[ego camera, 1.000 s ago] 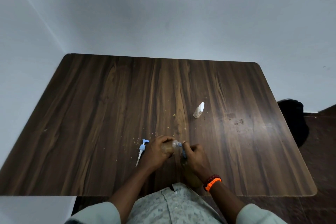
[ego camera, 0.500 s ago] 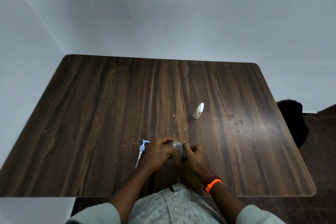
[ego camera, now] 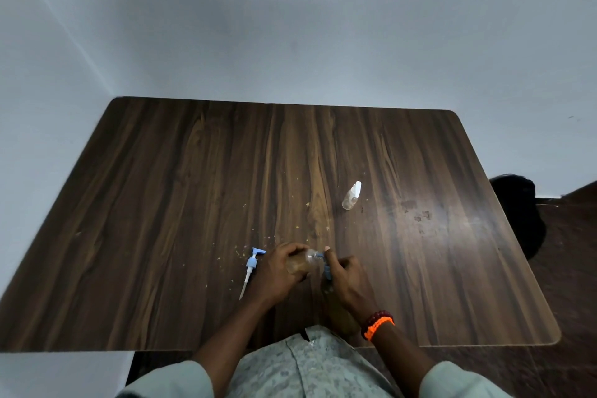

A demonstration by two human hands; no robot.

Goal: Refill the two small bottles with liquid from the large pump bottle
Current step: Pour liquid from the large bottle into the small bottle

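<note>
Bottles first: the one you are working on (ego camera: pixel 302 263) is in your left hand (ego camera: pixel 277 271), tipped on its side over the near middle of the table (ego camera: pixel 161 203), brownish liquid inside and its clear neck pointing right. Your fingers are curled round its body. Your right hand (ego camera: pixel 344 275) meets that neck and pinches a small blue piece (ego camera: pixel 327 271) against it (whether this is a cap or a nozzle is too small to tell). Under your right wrist a larger brownish bottle (ego camera: pixel 339 313) shows dimly near the table's front edge. A blue and white pump head (ego camera: pixel 250 268) with its dip tube lies flat just left of your left hand. Well apart, farther back, a second small bottle (ego camera: pixel 351 195) lies on its side.
</note>
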